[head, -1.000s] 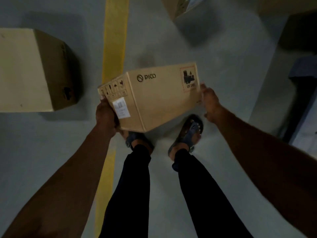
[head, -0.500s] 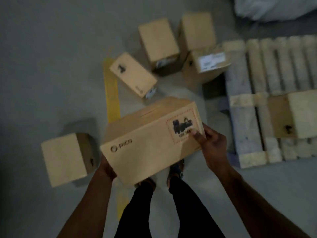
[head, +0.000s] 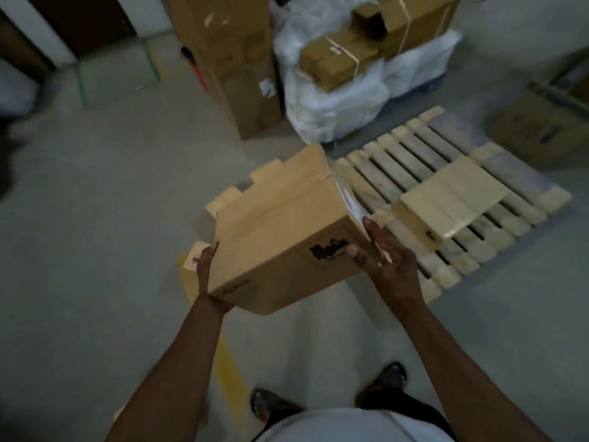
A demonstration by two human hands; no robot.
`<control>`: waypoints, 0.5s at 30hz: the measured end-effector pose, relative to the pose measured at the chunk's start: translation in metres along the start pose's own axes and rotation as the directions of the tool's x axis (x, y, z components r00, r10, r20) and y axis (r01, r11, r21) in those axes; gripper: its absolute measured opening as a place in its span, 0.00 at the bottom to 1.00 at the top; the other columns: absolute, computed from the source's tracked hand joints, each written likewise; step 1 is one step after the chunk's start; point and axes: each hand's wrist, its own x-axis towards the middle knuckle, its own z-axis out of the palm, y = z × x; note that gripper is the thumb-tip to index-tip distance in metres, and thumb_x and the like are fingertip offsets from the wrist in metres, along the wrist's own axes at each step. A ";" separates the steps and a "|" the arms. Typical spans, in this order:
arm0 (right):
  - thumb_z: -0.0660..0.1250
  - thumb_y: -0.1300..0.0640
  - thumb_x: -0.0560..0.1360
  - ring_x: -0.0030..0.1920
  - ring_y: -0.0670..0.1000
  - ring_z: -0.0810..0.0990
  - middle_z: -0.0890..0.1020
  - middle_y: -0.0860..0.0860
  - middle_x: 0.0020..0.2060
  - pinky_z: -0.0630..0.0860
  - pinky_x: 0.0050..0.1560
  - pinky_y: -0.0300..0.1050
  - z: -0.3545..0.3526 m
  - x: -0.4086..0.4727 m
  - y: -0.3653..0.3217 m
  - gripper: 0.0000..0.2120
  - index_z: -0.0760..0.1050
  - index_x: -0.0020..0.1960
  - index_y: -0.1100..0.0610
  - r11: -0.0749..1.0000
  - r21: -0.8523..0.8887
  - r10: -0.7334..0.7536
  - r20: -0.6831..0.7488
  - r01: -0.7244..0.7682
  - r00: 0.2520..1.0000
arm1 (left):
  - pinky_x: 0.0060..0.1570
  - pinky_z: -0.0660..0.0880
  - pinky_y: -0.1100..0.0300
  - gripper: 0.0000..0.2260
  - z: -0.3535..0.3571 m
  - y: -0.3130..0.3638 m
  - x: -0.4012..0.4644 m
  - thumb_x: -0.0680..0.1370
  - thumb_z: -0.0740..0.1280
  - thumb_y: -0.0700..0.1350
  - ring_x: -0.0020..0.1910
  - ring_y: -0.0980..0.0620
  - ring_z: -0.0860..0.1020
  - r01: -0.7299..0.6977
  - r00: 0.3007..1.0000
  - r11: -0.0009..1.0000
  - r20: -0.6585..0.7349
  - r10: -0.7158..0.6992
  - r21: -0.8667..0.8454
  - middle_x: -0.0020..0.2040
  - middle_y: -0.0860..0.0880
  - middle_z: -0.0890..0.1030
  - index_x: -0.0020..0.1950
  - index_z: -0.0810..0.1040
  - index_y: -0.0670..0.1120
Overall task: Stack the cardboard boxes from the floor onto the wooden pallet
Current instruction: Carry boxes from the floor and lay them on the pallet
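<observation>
Between the two hands a cardboard box point(head: 280, 237) is being carried in the air, above the grey floor point(head: 95, 250). The left hand point(head: 207, 275) is holding the box at its left end, with the fingers lying up along the side and the palm going under the lower corner. The right hand point(head: 387, 266) is pressing against the right end, its fingers spread and quite straight, the thumb lying on the front face near a black printed mark. Just to the right of the right hand the wooden pallet point(head: 414, 154) is lying on the floor, and one flat box point(head: 452, 196) is already resting on it. Beyond the left hand, other boxes point(head: 223, 202) are showing behind the carried one.
</observation>
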 end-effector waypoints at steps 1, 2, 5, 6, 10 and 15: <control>0.78 0.35 0.66 0.71 0.38 0.73 0.75 0.43 0.72 0.74 0.67 0.41 -0.020 0.004 0.004 0.40 0.74 0.74 0.47 1.000 0.004 0.029 -0.027 -0.029 0.999 | 0.35 0.81 0.55 0.23 0.020 -0.008 -0.007 0.86 0.56 0.55 0.42 0.47 0.86 0.035 0.998 0.999 0.061 -0.035 0.001 0.45 0.48 0.87 0.45 0.90 0.54; 0.76 0.30 0.64 0.73 0.42 0.71 0.73 0.43 0.74 0.73 0.69 0.45 -0.044 0.010 0.012 0.43 0.70 0.75 0.43 0.997 0.006 0.073 -0.061 -0.072 0.996 | 0.41 0.82 0.51 0.21 0.046 -0.021 -0.014 0.85 0.57 0.57 0.48 0.44 0.85 0.044 0.994 0.998 0.095 -0.047 0.038 0.52 0.46 0.87 0.54 0.89 0.53; 0.77 0.26 0.60 0.72 0.54 0.70 0.70 0.50 0.71 0.74 0.68 0.60 -0.101 0.034 0.025 0.48 0.63 0.73 0.41 0.992 0.018 0.127 -0.148 -0.126 0.981 | 0.56 0.81 0.44 0.28 0.111 -0.058 -0.021 0.83 0.57 0.64 0.60 0.40 0.82 -0.025 0.994 0.997 0.110 0.017 0.073 0.64 0.43 0.83 0.74 0.77 0.48; 0.79 0.28 0.60 0.68 0.57 0.74 0.72 0.53 0.68 0.76 0.64 0.64 -0.120 0.044 0.027 0.46 0.64 0.70 0.44 0.986 0.106 0.147 -0.177 -0.130 0.973 | 0.59 0.79 0.43 0.30 0.132 -0.064 -0.024 0.82 0.56 0.66 0.60 0.41 0.82 -0.075 0.991 0.995 0.119 0.066 0.070 0.63 0.43 0.83 0.73 0.76 0.47; 0.78 0.35 0.56 0.35 0.50 0.81 0.77 0.56 0.42 0.77 0.36 0.50 -0.198 0.087 0.019 0.35 0.68 0.52 0.53 0.792 0.599 0.340 -0.274 -0.117 0.899 | 0.58 0.78 0.41 0.38 0.226 -0.069 -0.027 0.75 0.65 0.73 0.58 0.37 0.81 -0.289 0.954 0.952 -0.054 0.295 0.098 0.59 0.38 0.84 0.63 0.83 0.39; 0.81 0.32 0.55 0.33 0.51 0.76 0.75 0.48 0.33 0.72 0.28 0.40 -0.256 0.139 0.017 0.33 0.68 0.42 0.51 0.757 0.653 0.300 -0.316 -0.023 0.900 | 0.50 0.71 0.63 0.24 0.338 -0.058 0.002 0.81 0.71 0.48 0.62 0.45 0.76 -0.457 0.876 0.779 0.065 0.478 0.429 0.63 0.43 0.75 0.75 0.69 0.42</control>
